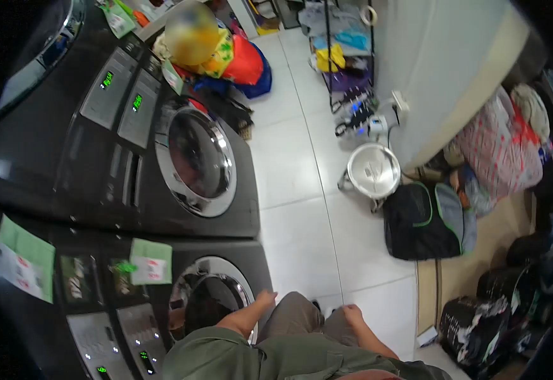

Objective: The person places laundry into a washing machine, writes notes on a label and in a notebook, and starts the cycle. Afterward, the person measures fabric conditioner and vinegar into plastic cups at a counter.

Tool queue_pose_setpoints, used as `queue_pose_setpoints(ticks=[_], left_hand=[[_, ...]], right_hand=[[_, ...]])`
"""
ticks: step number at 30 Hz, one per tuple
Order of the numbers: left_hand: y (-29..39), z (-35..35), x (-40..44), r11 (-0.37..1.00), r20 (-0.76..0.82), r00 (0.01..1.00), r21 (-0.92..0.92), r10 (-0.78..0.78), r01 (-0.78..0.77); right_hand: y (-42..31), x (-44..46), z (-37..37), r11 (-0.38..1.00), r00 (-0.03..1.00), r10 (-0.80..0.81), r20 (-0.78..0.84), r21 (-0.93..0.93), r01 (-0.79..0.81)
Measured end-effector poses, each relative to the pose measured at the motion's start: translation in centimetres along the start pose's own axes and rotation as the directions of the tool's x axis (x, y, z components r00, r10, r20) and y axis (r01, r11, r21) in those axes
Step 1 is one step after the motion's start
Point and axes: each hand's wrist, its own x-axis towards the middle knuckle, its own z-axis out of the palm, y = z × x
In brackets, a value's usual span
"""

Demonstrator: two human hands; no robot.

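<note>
My left hand (266,300) is held out in front of the lower washing machine's round door (216,297), with a small gap seeming to lie between them. Its fingers are too small to make out, and nothing shows in it. Over my right knee is my right hand (352,312); whether it rests on the trouser leg (341,329) I cannot tell. Those fingers are mostly hidden, and no object sticks out of the hand. Green paper notes (152,261) hang on the dark machine fronts beside my left arm.
Another front-loading machine (200,152) stands farther along on the left. A person (248,60) in bright clothing is beyond it. To the right are a round metal stool (374,171), a black and grey backpack (425,220), a wire rack (350,47) and a filled plastic bag (501,145).
</note>
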Motion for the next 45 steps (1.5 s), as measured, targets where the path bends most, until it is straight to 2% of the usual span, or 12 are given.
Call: queue_pose_setpoints(ticks=[3,6,8,10,13,19,25,26,33,38,41,45], left_hand=[[-1.0,-4.6,3.5,0.984,-0.042,0.994,-0.156,-0.098,0.090],[1.5,-11.8,4.8,0.819,0.181,0.942,0.465,0.284,-0.336],[10.4,-18.8,9.7,0.689,0.422,0.839,0.494,0.342,-0.530],[20.3,-26.0,10.4,0.643,0.420,0.800,0.481,0.429,-0.597],[34.6,-37.9,12.2,0.733,-0.038,0.763,0.312,0.646,-0.605],[55.2,-56.3,22.1,0.686,-0.241,0.647,0.147,0.723,-0.712],[60.5,-70.9,26.2,0.782,0.016,0.829,0.324,0.559,-0.533],[60.8,-72.7,28.2,0.790,-0.004,0.816,0.253,0.578,-0.558],[66.6,-86.0,38.1,0.612,-0.360,0.856,-0.599,0.371,-0.516],[81.2,-100.7,43.7,0.725,-0.375,0.782,-0.316,0.498,-0.612],[90.7,-109.4,46.4,0.471,-0.480,0.546,-0.279,0.687,-0.837],[97.8,-120.5,48.2,0.451,-0.537,0.580,-0.366,0.612,-0.814]], right_hand=[[-6.0,-1.0,-4.5,0.990,0.978,0.012,-0.208,-0.138,-0.042],[-2.6,5.0,-9.1,0.836,0.914,-0.372,-0.158,-0.484,0.257],[-10.5,3.4,-12.0,0.834,0.987,-0.078,-0.139,-0.552,-0.012],[1.6,11.8,-11.6,0.488,0.972,-0.216,-0.094,-0.872,0.024],[-17.8,12.0,-15.3,0.778,0.976,0.092,-0.196,-0.599,-0.193],[-45.8,25.8,-14.6,0.736,0.995,-0.013,-0.103,-0.674,-0.060],[-84.8,42.0,-11.6,-0.035,0.840,-0.254,0.479,-0.873,0.487],[-92.0,44.7,-9.2,0.539,0.804,-0.587,0.093,-0.696,0.474],[-138.4,61.8,7.2,0.623,0.763,-0.562,0.320,-0.443,0.645],[-157.1,69.3,12.1,0.396,0.595,-0.720,0.356,-0.493,0.774],[-163.1,77.4,11.2,0.599,0.771,-0.574,0.276,-0.500,0.625],[-172.2,81.8,11.6,0.946,0.977,-0.147,0.156,-0.268,0.185]])
